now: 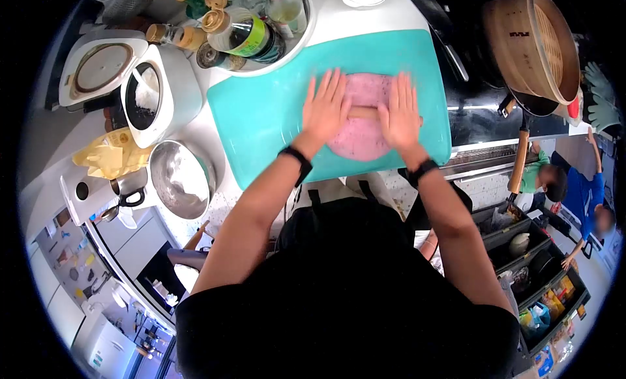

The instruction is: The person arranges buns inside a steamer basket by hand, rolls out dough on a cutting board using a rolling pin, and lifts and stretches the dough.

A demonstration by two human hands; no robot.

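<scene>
A sheet of pink dough (360, 139) with dark specks lies flat on a teal mat (254, 128). Across its middle rests a wooden rolling pin (364, 112). My left hand (325, 108) lies flat over the pin's left end, fingers stretched forward. Over the right end, my right hand (402, 115) is laid flat in the same way, fingers extended. Both palms hide the ends of the pin, and the fingertips are slightly blurred.
Left of the mat stand a metal bowl (182, 180) with white powder and an open white container (171, 86). A round tray (303, 37) of bottles is behind. A bamboo steamer (521, 46) sits at right. Two people (587, 190) are at far right.
</scene>
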